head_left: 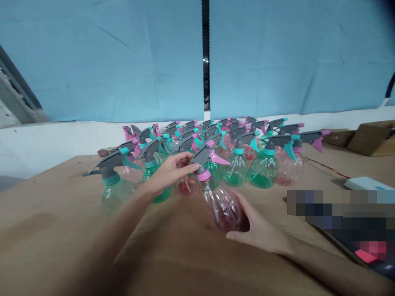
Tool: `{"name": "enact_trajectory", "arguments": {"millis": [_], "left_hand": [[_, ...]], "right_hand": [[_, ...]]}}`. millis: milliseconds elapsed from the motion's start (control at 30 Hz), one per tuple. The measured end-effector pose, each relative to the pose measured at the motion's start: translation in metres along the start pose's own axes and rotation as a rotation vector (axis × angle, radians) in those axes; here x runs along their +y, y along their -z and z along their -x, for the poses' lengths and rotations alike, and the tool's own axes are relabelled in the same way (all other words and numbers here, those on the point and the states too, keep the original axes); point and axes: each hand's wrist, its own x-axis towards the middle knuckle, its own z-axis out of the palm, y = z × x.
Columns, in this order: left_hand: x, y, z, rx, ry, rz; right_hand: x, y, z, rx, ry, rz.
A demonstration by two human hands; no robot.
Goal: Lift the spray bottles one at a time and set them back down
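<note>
Tilted to the left in front of me is a clear pink spray bottle [222,203] with a grey head, a pink collar and a pink trigger. My right hand [257,228] is wrapped around the lower right of its body, thumb near the base. At the neck, my left hand [175,170] grips the spray head with thumb and fingers; some fingertips are hidden behind it. Close by my left forearm stands a green spray bottle [115,195] with a teal collar. Another green spray bottle [262,170] stands behind, to the right of the held one.
Rows of several pink and green spray bottles fill the back of the wooden table [40,222]. At right are cardboard boxes [373,137], a white device [368,183] with a thin wire, and a partly blurred-out dark object. A blue curtain [123,61] hangs behind.
</note>
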Motion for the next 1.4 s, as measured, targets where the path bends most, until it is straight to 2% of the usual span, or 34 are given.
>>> {"name": "enact_trajectory", "arguments": {"millis": [100,167,267,333,400,467,567,633,767,933,1167,1233,1400], "left_hand": [[-0.024,-0.012,-0.001,-0.053,-0.02,0.357],[-0.035,-0.022,-0.003,-0.129,-0.032,0.495],[-0.036,-0.033,-0.006,-0.262,-0.086,0.508],[-0.033,-0.038,-0.007,-0.299,-0.117,0.474],[-0.03,-0.04,-0.007,-0.276,-0.118,0.457],[-0.031,-0.042,-0.006,-0.205,-0.128,0.464],[-0.034,-0.044,-0.005,-0.064,-0.145,0.467],[-0.036,-0.045,-0.006,0.002,-0.117,0.434],[-0.035,-0.046,-0.008,0.034,-0.118,0.388],[-0.03,-0.05,-0.006,0.046,-0.143,0.358],[-0.03,-0.052,-0.002,0.165,-0.013,0.284],[-0.028,-0.052,-0.003,0.152,-0.035,0.287],[-0.024,-0.052,-0.003,0.028,-0.097,0.313]], "right_hand": [[0.001,0.0,0.0,-0.02,0.006,-0.043],[0.002,0.0,0.0,-0.041,0.026,-0.067],[0.003,0.001,-0.001,-0.094,0.044,-0.088],[0.003,0.002,-0.001,-0.142,0.065,-0.102],[0.005,0.002,-0.001,-0.175,0.093,-0.088],[0.008,0.001,-0.002,-0.156,0.115,0.006],[0.012,0.0,-0.001,-0.046,0.12,0.301],[0.013,0.0,-0.001,-0.021,0.118,0.495],[0.011,0.001,0.0,-0.072,0.163,0.691],[0.011,0.001,0.0,-0.055,0.192,0.726],[0.009,0.001,0.0,-0.067,0.188,0.728],[0.009,0.002,0.0,-0.071,0.198,0.736],[0.011,0.002,0.0,-0.068,0.206,0.749]]}}
